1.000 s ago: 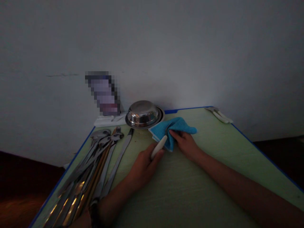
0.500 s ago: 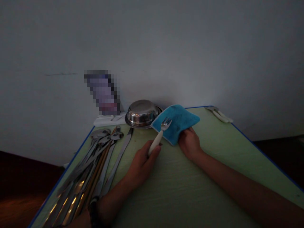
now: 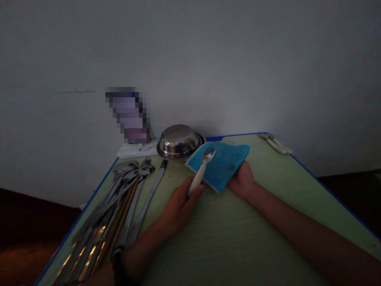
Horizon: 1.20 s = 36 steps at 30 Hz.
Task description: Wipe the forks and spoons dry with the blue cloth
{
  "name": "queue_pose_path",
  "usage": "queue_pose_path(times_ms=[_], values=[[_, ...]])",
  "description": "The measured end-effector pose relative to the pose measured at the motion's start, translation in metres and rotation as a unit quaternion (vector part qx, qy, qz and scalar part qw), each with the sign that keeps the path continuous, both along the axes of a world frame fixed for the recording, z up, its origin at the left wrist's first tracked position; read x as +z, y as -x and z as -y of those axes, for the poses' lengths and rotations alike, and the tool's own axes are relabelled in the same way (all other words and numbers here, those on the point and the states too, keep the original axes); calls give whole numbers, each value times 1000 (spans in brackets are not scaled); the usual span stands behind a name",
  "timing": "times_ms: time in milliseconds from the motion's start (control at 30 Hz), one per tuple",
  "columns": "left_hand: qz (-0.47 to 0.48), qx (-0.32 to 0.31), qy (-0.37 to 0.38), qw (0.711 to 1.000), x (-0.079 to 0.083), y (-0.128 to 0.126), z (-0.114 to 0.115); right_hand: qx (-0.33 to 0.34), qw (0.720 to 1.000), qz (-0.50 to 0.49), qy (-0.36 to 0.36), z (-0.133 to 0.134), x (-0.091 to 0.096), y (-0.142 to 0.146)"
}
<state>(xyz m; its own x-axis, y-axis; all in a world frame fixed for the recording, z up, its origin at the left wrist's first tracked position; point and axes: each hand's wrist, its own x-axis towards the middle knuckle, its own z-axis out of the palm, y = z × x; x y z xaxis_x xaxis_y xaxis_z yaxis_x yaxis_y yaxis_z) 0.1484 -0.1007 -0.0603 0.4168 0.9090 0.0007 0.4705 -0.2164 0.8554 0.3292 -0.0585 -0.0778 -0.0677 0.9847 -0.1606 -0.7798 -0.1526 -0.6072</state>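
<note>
My left hand is closed round the white handle of a small fork, whose metal tines lie on a blue cloth. My right hand holds that cloth from beneath, spread open and tilted towards me. Both hands rest low over a pale green table with a blue edge.
A row of long metal utensils lies along the table's left side. An upturned steel bowl sits at the back by the wall, beside a white folded item. White-handled cutlery lies at the far right corner.
The cloth was wrapped round the fork's tines a second ago. My right hand has opened it out flat, and the tines now lie bare on top of it.
</note>
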Motion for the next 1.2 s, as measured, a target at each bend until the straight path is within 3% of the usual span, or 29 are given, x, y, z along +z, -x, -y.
queue_pose_path(times_ms=[333, 633, 767, 833, 933, 1100, 1200], values=[[5, -4, 6, 1000, 3, 1, 0, -62, 998, 5, 25, 2, 2, 4], [-23, -47, -3, 999, 4, -1, 1, -21, 987, 157, -11, 9, 0, 5], [-52, -65, -20, 996, 4, 0, 3, 52, 974, 221, -19, 10, -2, 4], [-63, -70, -27, 995, 4, 0, 3, 58, 970, 232, -34, 11, -4, 3], [-66, -75, -28, 995, 5, 0, 3, 32, 971, 233, -38, 10, -8, 4], [-67, -76, -18, 995, 6, -1, 3, -50, 966, 253, 26, 8, -8, 7], [-52, -78, -7, 996, 6, -1, 3, -53, 971, 231, 43, 7, -7, 7]])
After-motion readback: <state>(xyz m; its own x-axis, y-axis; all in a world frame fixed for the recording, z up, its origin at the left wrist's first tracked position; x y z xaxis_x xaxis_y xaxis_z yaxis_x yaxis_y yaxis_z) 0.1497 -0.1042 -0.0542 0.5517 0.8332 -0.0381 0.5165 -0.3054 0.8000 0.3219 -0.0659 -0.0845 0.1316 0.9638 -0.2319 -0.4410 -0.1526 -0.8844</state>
